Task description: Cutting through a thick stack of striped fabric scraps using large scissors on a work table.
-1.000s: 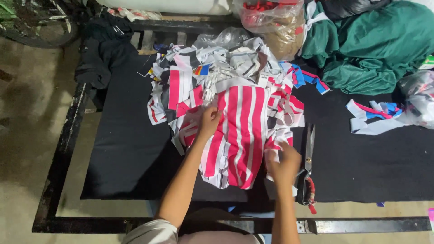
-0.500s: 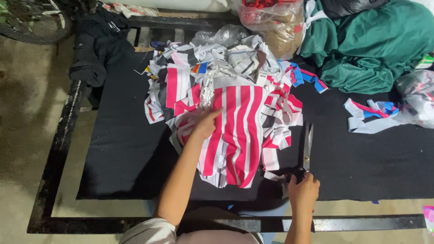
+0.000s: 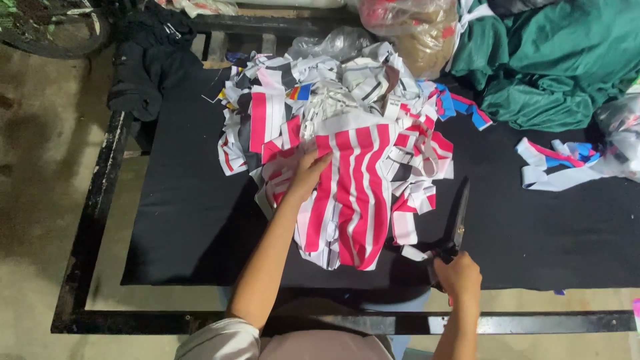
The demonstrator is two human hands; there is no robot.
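Fabric: our left hand (image 3: 308, 175) presses flat, fingers spread, on soft red-and-white striped cloth (image 3: 353, 193) mid-table.
Scissors: our right hand (image 3: 457, 275) grips long dark steel scissors (image 3: 457, 223).
Around: crumpled green fabric (image 3: 553, 60), loose strips (image 3: 557, 163), black mat (image 3: 193, 200).

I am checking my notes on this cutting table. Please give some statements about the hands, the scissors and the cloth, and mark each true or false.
1. The left hand rests on the pink-and-white striped fabric. True.
2. The right hand grips the handles of the scissors. True.
3. The scissors lie on a white tabletop. False: they lie on a black table cover.
4. The green cloth lies at the near left corner. False: it is at the far right.
5. The right hand holds a fabric strip. False: it holds the scissors.
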